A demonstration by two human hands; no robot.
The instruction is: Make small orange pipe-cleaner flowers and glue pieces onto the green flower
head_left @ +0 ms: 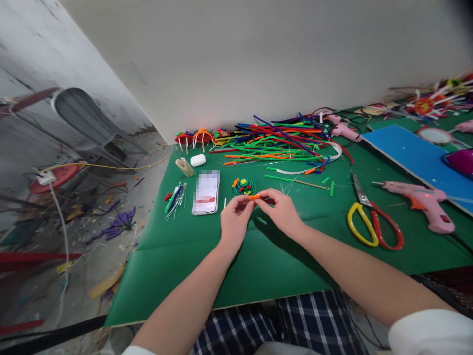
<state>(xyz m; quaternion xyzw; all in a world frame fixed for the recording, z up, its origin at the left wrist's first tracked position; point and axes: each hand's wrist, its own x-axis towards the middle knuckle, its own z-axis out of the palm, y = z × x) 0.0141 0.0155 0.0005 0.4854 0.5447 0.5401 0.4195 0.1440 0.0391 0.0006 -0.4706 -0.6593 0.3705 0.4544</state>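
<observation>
Meeting over the green mat [258,261], the left hand [234,219] and the right hand [283,212] are seen with their fingertips drawn together, and a short orange piece [254,197] is pinched between them; the remaining fingers of each hand are curled loosely inward. The orange piece is held just above the mat, close in front of a green coiled disc [244,186] dotted with small coloured bits, which lies flat just beyond the fingertips. A phone [206,192] is laid just to the left of the left hand, with a small bundle of cut stems [175,197] further left. A large pile of pipe cleaners [284,140] is heaped against the wall behind. Yellow-and-red scissors [373,222] and a pink glue gun [424,202] are set well apart to the right.
</observation>
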